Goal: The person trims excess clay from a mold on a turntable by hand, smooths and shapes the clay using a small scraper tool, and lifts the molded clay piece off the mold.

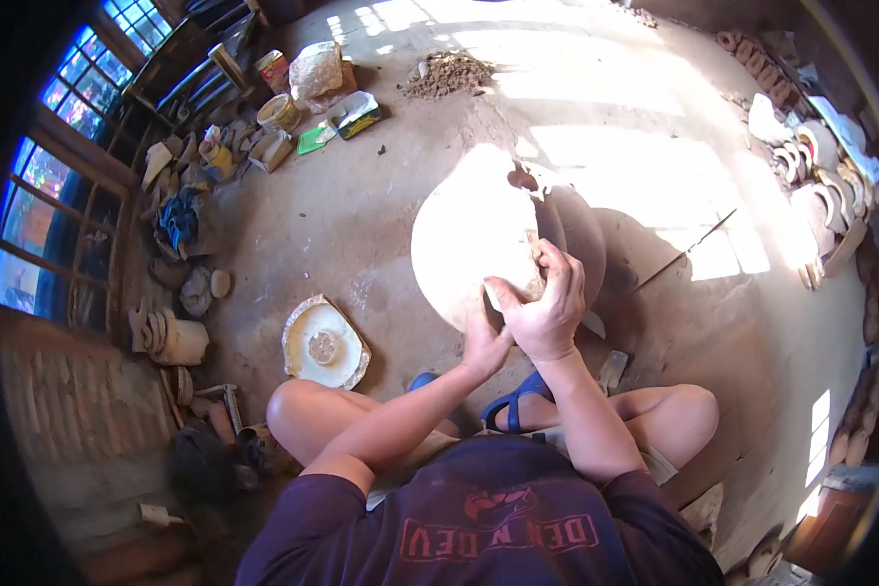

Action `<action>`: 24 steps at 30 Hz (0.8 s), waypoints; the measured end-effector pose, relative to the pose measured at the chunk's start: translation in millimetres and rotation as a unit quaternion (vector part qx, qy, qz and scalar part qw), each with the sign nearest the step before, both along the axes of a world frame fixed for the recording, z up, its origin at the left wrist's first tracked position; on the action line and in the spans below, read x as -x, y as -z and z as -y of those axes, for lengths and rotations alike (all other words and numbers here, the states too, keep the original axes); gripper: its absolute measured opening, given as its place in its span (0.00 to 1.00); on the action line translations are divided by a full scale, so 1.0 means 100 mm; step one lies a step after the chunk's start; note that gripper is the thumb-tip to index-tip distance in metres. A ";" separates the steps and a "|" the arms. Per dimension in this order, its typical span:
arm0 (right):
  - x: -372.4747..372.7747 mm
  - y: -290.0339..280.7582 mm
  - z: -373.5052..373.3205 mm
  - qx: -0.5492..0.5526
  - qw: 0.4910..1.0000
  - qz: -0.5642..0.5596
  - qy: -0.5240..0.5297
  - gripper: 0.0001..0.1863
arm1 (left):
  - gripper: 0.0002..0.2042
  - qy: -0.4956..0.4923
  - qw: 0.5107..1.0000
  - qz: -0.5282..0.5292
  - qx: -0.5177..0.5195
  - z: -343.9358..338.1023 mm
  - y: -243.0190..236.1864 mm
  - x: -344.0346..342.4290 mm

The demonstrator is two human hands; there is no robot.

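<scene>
In front of my crossed legs is a large round disc [438, 249], its top washed out by sunlight. On it rests a pale, rough-edged, plaster-like piece [521, 262], whose outline melts into the glare. My right hand [552, 305] wraps its right and near side, fingers curled over the edge and thumb pointing left. Lower down, my left hand [485, 338] grips the near edge, thumb up, close against the right hand. A dark round hollow [523, 180] shows at the far end of the bright area; I cannot tell what it belongs to.
A pale round mould [301, 348] with a raised centre lies at left. Farther off are a clay heap [449, 75], a bucket [279, 113] and a green-edged box [355, 114]. A thin stick [689, 248] lies at right. Several curved mould pieces [830, 186] line the right wall.
</scene>
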State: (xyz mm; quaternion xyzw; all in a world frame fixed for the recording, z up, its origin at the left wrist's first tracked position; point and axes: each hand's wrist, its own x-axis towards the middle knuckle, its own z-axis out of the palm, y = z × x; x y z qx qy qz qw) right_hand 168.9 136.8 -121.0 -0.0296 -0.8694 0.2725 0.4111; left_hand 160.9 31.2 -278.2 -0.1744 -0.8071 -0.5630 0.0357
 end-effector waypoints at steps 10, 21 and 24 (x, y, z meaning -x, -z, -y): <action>-0.04 0.15 -0.19 -0.021 0.998 0.021 0.049 0.48 | 0.23 0.011 0.873 0.274 -0.403 0.18 -0.75 1.93; -0.08 0.15 -0.33 -0.015 0.999 -0.006 -0.043 0.45 | 0.18 0.048 0.840 0.239 -0.485 0.24 -0.49 2.15; -0.14 0.10 -0.30 -0.024 0.997 -0.012 -0.067 0.44 | 0.14 0.014 0.854 0.215 -0.474 0.39 -0.48 2.01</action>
